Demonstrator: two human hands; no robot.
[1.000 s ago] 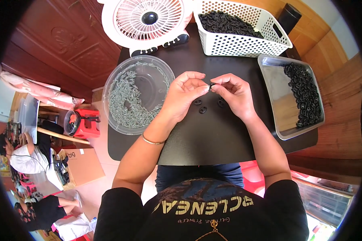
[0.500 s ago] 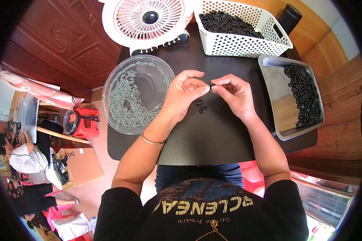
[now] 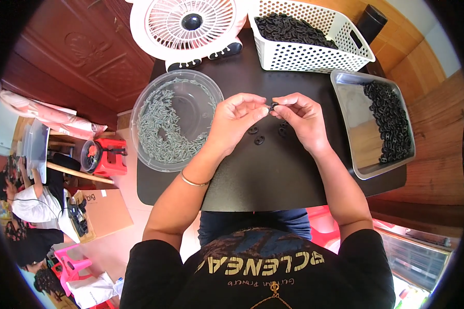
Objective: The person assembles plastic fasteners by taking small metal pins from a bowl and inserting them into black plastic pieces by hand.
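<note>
Hands meet over black table (image 3: 273, 175): left hand (image 3: 235, 119) & right hand (image 3: 303, 116) both pinch a small black ring (image 3: 273, 106) betw. fingertips. Loose rings (image 3: 258, 135) lie just below on table, clear bowl (image 3: 154, 92) of pins to left.

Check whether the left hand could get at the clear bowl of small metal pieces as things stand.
Probably yes. The left hand sits right beside the clear bowl, whose top is open with nothing between them. However, its fingers are pinching a small black part together with the right hand.

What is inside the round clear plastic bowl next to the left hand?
The round clear plastic bowl holds many small pale grey-green pieces. The left hand covers part of its right rim.
</note>
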